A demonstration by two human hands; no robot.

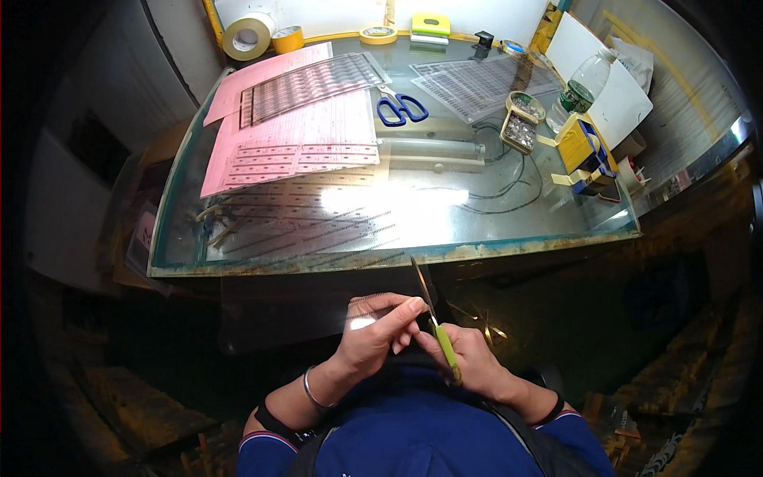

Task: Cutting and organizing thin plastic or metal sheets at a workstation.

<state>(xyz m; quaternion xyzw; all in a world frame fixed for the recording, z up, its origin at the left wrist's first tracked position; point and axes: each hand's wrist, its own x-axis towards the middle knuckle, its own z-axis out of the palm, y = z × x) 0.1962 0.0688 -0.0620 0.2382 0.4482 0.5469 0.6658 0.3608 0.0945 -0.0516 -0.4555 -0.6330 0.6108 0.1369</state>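
My right hand is closed round the green handle of a pair of scissors, whose blades point up and away from me, near the glass table's front edge. Just left of the blades, my left hand pinches a clear film sheet printed with slanted rows of small dark marks. That film spreads left over the table edge and partly covers the back of my left hand. Its outline is hard to see against the glass and the dark area below. Fingertips of both hands come close together beside the blades.
Pink printed sheets lie on the glass table, with a patterned clear sheet on top. Blue-handled scissors, a tin of small pieces, a tape dispenser, a bottle and tape rolls stand around.
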